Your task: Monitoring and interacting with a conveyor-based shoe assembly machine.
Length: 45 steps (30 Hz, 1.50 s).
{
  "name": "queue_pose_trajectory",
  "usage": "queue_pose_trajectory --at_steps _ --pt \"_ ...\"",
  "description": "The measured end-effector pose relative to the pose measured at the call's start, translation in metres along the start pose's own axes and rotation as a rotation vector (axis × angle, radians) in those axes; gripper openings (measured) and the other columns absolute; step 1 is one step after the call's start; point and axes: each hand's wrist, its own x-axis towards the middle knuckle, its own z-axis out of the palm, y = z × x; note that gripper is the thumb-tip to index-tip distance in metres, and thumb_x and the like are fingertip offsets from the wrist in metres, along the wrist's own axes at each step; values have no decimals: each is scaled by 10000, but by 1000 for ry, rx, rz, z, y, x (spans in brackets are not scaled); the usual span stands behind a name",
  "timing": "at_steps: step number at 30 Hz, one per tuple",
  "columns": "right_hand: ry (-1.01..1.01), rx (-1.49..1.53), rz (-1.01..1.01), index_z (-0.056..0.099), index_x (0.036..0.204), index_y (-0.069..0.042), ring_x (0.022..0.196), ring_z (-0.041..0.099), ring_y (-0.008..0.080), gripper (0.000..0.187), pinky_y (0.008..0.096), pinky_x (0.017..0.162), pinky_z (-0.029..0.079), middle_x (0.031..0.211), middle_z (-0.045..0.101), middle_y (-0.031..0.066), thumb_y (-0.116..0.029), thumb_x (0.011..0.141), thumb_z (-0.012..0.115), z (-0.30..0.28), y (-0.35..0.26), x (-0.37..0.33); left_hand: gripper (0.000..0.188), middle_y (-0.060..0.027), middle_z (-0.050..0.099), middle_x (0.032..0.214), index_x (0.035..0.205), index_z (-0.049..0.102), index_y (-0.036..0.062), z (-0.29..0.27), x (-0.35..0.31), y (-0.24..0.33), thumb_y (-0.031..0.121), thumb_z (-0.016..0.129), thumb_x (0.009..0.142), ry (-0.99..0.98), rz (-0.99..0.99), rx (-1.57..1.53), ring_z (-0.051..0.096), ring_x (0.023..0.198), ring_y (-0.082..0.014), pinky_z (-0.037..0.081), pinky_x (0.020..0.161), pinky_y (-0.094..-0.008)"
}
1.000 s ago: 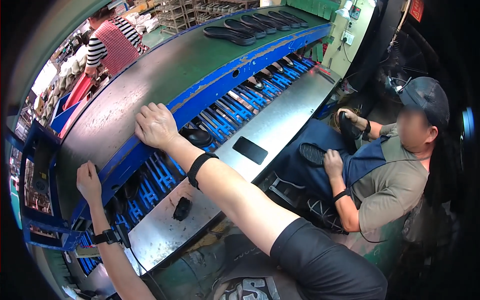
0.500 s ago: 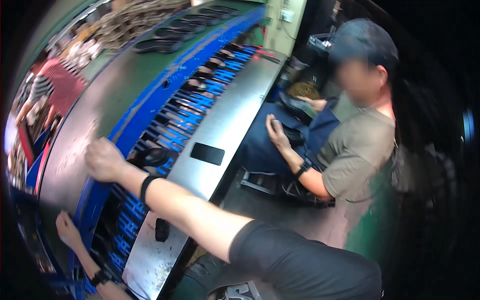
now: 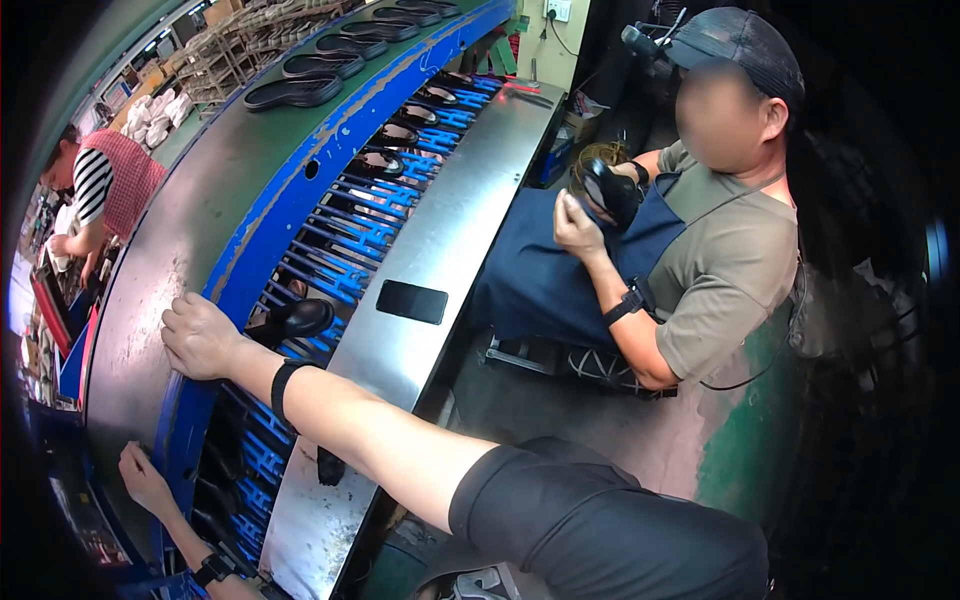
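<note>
My hands on the big machine

My right hand (image 3: 200, 338) lies flat, holding nothing, on the blue edge (image 3: 262, 235). A shiny black shoe (image 3: 292, 319) sits just beside it. My left hand (image 3: 145, 478) rests open too.

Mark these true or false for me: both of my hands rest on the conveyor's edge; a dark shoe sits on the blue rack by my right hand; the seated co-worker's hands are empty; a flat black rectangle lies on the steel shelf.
1. Both hands rest on the conveyor's edge: true. The right hand and left hand lie flat on the conveyor, empty.
2. A dark shoe sits on the blue rack by the right hand: true.
3. The co-worker's hands are empty: false. The co-worker holds a black shoe.
4. A flat black rectangle lies on the steel shelf: true.
</note>
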Motion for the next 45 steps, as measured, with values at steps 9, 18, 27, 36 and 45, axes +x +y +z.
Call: queue_pose_trajectory --at_steps 9,18,27,36,45 --pt "-38 -118 -15 578 640 -119 715 562 266 153 406 637 442 704 555 84 -229 731 633 4 -5 -2 205 -139 662 900 870 671 33 -11 -10 38 191 567 949 172 130 87 629 879 -331 511 790 -425" --pt "-125 -128 -80 563 662 -104 725 563 267 152 411 650 441 723 554 68 -179 775 631 -13 -17 18 220 -149 631 792 720 593 18 -36 1 60 176 589 872 243 -41 -17 616 811 -345 502 711 -453" --pt "-184 -194 -100 597 702 -88 740 584 276 127 412 660 455 763 586 74 -154 810 612 -19 -15 13 225 -148 625 777 720 601 3 -27 -2 66 155 578 884 234 -31 -51 612 803 -347 501 716 -454" --pt "-202 -188 -109 598 704 -82 736 589 290 126 426 657 465 769 598 86 -162 800 614 -13 -18 15 225 -145 599 723 675 584 7 -29 -2 60 132 589 861 274 -17 -65 601 745 -340 490 669 -454" --pt "-231 -119 -71 593 688 -75 754 592 292 140 419 673 466 753 592 91 -163 791 629 -15 -19 17 232 -158 609 730 681 602 2 -29 -4 62 136 581 869 274 -62 -29 605 750 -352 493 681 -462"
